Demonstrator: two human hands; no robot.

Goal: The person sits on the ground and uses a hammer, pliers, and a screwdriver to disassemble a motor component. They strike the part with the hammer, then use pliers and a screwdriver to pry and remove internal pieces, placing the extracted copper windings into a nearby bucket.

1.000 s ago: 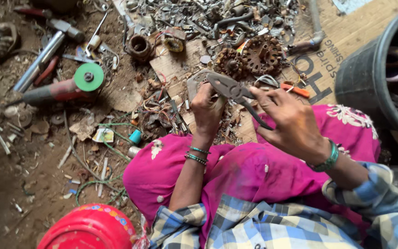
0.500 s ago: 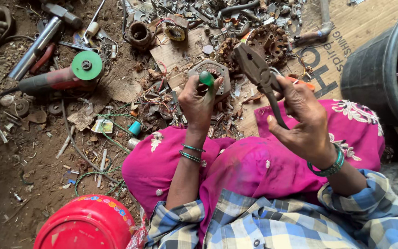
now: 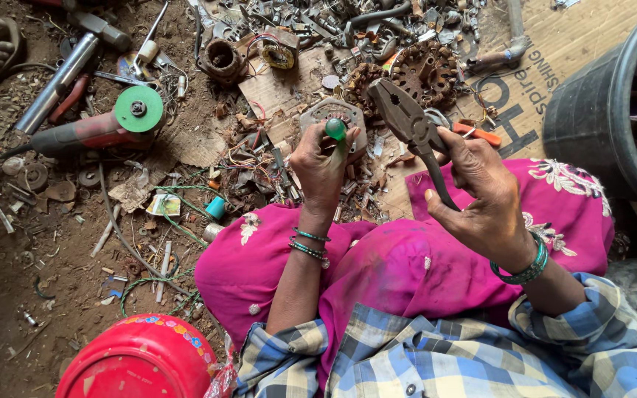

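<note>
The right hand has swung the pliers up and away: a second ago their jaws lay flat across the part in the left hand, and now they stand clear of it, lifted toward one o'clock. The left hand has turned too, so a green knob shows at its top where there was none before. To my eye the bite with the pliers is finished for the moment and the part is being looked over or re-gripped.

The right hand is clamped round the pliers' handles. The jaws appear to be closed on nothing, nose pointing up toward eleven o'clock, long axis running from there down to five o'clock at the palm. The left hand is wrapped tight on the knobbed part, held upright above the pink lap, knob toward twelve. Beyond it lies a scrap heap, with a grinder at ten o'clock.
</note>
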